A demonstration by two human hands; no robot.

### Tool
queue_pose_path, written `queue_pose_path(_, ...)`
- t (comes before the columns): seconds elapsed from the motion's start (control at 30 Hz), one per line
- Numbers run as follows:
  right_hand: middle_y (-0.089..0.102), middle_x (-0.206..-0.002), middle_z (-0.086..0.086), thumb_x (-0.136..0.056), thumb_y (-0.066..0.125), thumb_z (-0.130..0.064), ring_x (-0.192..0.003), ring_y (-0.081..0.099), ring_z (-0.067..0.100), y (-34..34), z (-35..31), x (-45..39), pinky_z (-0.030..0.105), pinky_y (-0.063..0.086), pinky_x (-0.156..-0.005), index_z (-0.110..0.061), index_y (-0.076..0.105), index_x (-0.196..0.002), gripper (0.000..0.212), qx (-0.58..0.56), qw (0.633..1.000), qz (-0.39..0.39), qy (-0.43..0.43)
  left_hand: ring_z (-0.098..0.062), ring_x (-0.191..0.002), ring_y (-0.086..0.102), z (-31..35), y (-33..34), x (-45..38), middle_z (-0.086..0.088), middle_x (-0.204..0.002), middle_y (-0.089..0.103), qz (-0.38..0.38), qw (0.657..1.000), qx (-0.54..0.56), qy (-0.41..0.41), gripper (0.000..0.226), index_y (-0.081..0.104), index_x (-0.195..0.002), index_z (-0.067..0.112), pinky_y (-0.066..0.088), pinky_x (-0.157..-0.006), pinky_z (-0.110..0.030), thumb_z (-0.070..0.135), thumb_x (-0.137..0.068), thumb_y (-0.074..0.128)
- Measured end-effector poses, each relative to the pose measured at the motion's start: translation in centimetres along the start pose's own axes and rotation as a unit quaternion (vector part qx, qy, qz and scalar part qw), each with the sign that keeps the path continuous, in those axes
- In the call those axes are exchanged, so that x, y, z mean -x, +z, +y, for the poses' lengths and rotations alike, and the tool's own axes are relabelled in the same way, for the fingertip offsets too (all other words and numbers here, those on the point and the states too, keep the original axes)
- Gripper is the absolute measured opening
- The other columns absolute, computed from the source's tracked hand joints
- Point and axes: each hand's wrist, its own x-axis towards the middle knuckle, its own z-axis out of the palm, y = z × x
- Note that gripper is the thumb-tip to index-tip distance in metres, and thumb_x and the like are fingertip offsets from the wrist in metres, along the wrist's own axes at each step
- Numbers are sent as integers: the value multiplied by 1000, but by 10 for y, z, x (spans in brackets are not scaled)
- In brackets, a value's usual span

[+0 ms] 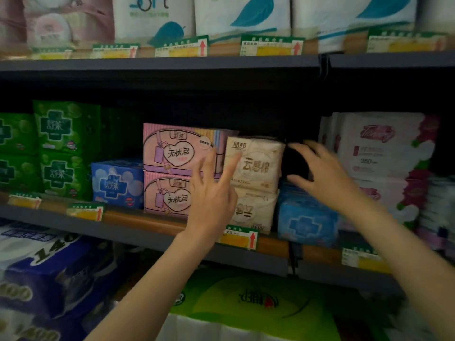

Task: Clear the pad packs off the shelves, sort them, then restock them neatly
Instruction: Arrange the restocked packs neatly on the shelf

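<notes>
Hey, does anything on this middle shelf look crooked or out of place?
Yes. The lower cream pack sits upside down: its print is inverted, unlike the upright cream pack stacked on it. The light blue pack beside them lies tilted, its front edge past the shelf lip.

White tissue packs with teal leaf prints [243, 13] sit on the shelf above the reaching hands. Green-and-yellow price tags [240, 238] line the shelf edge just below them, with blue roll packs [49, 274] and a green pack [246, 299] lower down.
</notes>
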Motion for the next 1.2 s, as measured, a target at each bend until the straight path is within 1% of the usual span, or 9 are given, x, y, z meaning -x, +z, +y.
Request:
queue_pose_path(0.13, 43, -140, 11, -82, 68, -39, -122, 45, 25, -25, 40, 22, 23, 35, -87, -22, 35, -142, 71, 32, 975, -194, 100, -38, -111, 46, 41, 15, 15, -14, -133, 44, -51, 998, -3, 42, 65, 44, -131, 29, 50, -79, -51, 9, -74, 69)
queue_pose_path(0.23, 42, -144, 5, -83, 69, -35, -126, 44, 21, -9, 48, 38, 24, 36, -95, -25, 34, -144, 71, 10, 958, -270, 96, -38, -104, 50, 57, 25, 14, -12, -125, 50, -87, 995, -34, 45, 62, 51, -126, 28, 52, -73, -49, 11, -71, 73)
queue_pose_path(0.33, 40, -144, 6, -85, 68, -22, -129, 40, 21, 8, 50, 42, 25, 32, -102, -26, 36, -143, 66, -14, 964, -250, 85, -36, -122, 34, 58, 33, 10, -8, -141, 32, -134, 989, -69, 7, 62, 38, -139, 34, 42, -90, -44, 17, -84, 61)
queue_pose_path(0.47, 24, -152, 11, -88, 64, -16, -138, 28, 26, 22, 42, 38, 31, 21, -112, -27, 33, -145, 66, -31, 971, -227, 75, -39, -100, 50, 49, 35, 8, -14, -119, 49, -122, 989, -76, 19, 74, 52, -127, 29, 51, -67, -45, 10, -61, 81)
queue_pose_path(0.63, 34, -148, 6, -88, 63, -10, -134, 33, 21, 19, 38, 32, 26, 26, -108, -21, 33, -145, 66, -33, 967, -246, 59, -37, -112, 40, 50, 46, 10, -12, -128, 42, -142, 985, -98, -7, 67, 46, -135, 33, 45, -79, -47, 19, -75, 73)
queue_pose_path(0.87, 43, -141, 7, -82, 71, -32, -127, 43, 22, 16, 38, 35, 31, 36, -100, -21, 39, -142, 69, -16, 973, -219, 66, -21, -121, 32, 64, 41, 8, -1, -131, 29, -200, 973, -113, -32, 55, 35, -138, 39, 38, -93, -39, 38, -88, 57)
queue_pose_path(1.03, 48, -136, 10, -84, 68, -28, -123, 48, 24, 27, 34, 37, 34, 41, -99, -18, 41, -140, 63, -18, 982, -171, 73, -21, -123, 29, 68, 44, 5, -1, -130, 29, -214, 970, -108, -36, 51, 40, -137, 37, 37, -95, -41, 36, -89, 57)
queue_pose_path(1.13, 30, -148, 13, -88, 63, -33, -131, 38, 29, 26, 37, 41, 38, 36, -105, -22, 34, -145, 65, -5, 977, -201, 69, -22, -122, 31, 70, 43, 5, -3, -130, 31, -222, 970, -94, -41, 52, 42, -137, 34, 38, -94, -43, 30, -88, 60)
queue_pose_path(1.2, 16, -155, 10, -88, 62, -36, -137, 27, 31, 14, 46, 44, 40, 30, -109, -25, 31, -146, 66, -5, 983, -171, 64, -24, -118, 36, 69, 40, 5, -5, -125, 36, -205, 976, -64, -38, 49, 46, -135, 30, 41, -90, -42, 23, -88, 58)
